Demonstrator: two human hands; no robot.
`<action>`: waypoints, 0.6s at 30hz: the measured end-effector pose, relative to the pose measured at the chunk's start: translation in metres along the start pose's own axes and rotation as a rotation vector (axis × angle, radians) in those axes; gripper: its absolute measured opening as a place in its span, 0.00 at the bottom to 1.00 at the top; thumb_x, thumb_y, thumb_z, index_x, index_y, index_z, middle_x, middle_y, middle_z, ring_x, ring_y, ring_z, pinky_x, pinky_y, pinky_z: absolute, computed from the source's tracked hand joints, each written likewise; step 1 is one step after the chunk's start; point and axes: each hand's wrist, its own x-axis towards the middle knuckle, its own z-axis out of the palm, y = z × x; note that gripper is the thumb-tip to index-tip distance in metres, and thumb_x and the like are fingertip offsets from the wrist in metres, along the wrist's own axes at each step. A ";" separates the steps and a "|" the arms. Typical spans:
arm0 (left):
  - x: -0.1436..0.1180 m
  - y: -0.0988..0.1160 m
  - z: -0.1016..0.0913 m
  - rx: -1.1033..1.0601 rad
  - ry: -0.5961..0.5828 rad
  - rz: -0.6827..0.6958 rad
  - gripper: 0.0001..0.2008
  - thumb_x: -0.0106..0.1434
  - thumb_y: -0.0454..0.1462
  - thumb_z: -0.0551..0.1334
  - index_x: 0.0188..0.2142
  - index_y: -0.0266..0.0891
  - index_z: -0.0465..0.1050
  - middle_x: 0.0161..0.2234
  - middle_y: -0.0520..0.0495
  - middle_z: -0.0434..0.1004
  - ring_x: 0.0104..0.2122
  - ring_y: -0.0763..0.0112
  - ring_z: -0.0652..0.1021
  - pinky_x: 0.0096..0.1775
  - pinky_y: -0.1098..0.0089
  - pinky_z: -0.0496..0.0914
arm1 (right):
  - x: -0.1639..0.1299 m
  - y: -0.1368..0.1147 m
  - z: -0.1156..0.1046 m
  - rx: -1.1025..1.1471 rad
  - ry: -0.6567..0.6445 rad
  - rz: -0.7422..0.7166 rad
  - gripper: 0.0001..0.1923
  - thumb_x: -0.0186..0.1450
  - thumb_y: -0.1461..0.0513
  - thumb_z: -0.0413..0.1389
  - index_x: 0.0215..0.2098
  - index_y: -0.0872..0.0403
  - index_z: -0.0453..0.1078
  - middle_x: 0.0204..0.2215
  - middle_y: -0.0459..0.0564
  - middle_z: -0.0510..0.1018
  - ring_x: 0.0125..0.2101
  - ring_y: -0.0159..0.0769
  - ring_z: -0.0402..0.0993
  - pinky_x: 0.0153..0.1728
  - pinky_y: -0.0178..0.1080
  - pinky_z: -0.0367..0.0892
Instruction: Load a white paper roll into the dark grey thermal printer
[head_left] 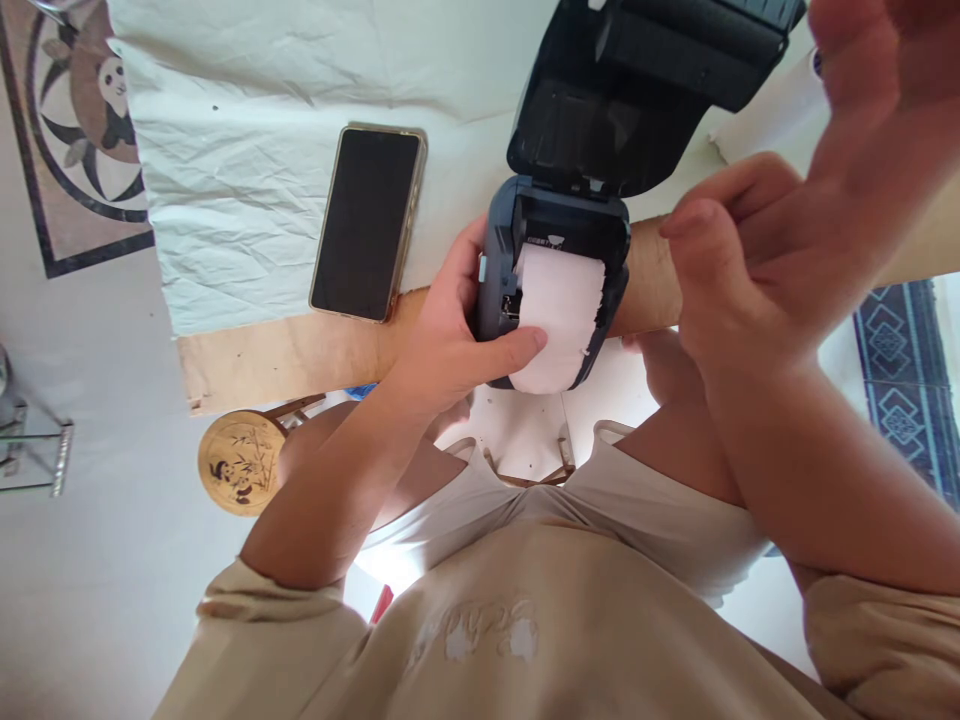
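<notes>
A small dark label printer point(495, 250) is held over the table's front edge, its black lid point(577, 125) swung up and back. Inside its bay sits a white paper roll point(562, 310) with a ragged torn end on the right. My left hand point(454, 345) grips the printer from the left, the thumb resting on the paper and the other fingers hidden behind the body. To the right of the printer, my right hand point(780, 250) is raised with its fingers apart, thumb towards the printer. It holds nothing that I can see.
A dark-screened phone point(367, 220) in a clear case lies left of the printer on a pale cloth point(247, 180). The cloth covers a wooden table point(247, 365). Below left stands a round wooden stool point(240, 462). A blue patterned mat point(904, 390) is at the right.
</notes>
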 end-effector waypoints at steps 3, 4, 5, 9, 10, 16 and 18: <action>0.001 -0.002 -0.002 0.039 -0.001 0.008 0.36 0.50 0.26 0.72 0.58 0.48 0.69 0.49 0.53 0.79 0.45 0.73 0.81 0.43 0.78 0.78 | 0.005 0.005 0.004 0.050 0.088 -0.118 0.24 0.70 0.52 0.57 0.62 0.28 0.61 0.68 0.35 0.51 0.60 0.38 0.69 0.35 0.29 0.73; 0.002 -0.002 -0.003 0.052 0.010 0.001 0.37 0.50 0.26 0.72 0.59 0.48 0.69 0.50 0.52 0.79 0.46 0.72 0.81 0.44 0.77 0.78 | 0.006 0.006 0.006 0.073 0.100 -0.152 0.23 0.69 0.52 0.58 0.61 0.28 0.63 0.66 0.35 0.56 0.58 0.36 0.70 0.33 0.27 0.71; 0.002 -0.003 -0.003 0.059 0.012 0.008 0.38 0.49 0.26 0.72 0.59 0.47 0.68 0.50 0.51 0.78 0.46 0.71 0.81 0.44 0.76 0.78 | 0.007 0.006 0.009 0.091 0.107 -0.180 0.21 0.70 0.53 0.58 0.60 0.30 0.66 0.62 0.37 0.61 0.55 0.33 0.72 0.31 0.26 0.69; 0.004 -0.005 -0.005 0.082 0.038 -0.001 0.41 0.46 0.31 0.75 0.59 0.44 0.65 0.51 0.46 0.77 0.45 0.64 0.81 0.41 0.71 0.78 | 0.006 0.007 0.012 0.085 0.051 -0.249 0.11 0.68 0.59 0.59 0.49 0.44 0.71 0.46 0.45 0.71 0.47 0.29 0.72 0.31 0.28 0.66; 0.004 -0.005 -0.005 0.085 0.047 -0.022 0.42 0.46 0.33 0.75 0.60 0.44 0.63 0.50 0.45 0.77 0.44 0.63 0.81 0.39 0.70 0.78 | 0.005 0.008 0.012 0.061 0.013 -0.258 0.10 0.66 0.60 0.59 0.46 0.47 0.70 0.46 0.46 0.71 0.43 0.28 0.71 0.30 0.29 0.65; 0.002 0.002 0.006 0.049 0.116 -0.080 0.39 0.48 0.34 0.74 0.58 0.43 0.61 0.51 0.44 0.76 0.43 0.65 0.81 0.38 0.70 0.78 | -0.001 0.008 0.007 -0.116 -0.206 -0.230 0.07 0.61 0.64 0.59 0.37 0.54 0.68 0.57 0.49 0.67 0.27 0.18 0.63 0.22 0.31 0.61; 0.001 0.004 0.007 0.043 0.113 -0.078 0.36 0.51 0.33 0.73 0.58 0.43 0.63 0.51 0.46 0.76 0.45 0.66 0.80 0.40 0.70 0.78 | -0.002 0.005 0.006 -0.103 -0.254 -0.188 0.06 0.61 0.65 0.57 0.38 0.54 0.67 0.59 0.50 0.65 0.27 0.18 0.62 0.22 0.32 0.62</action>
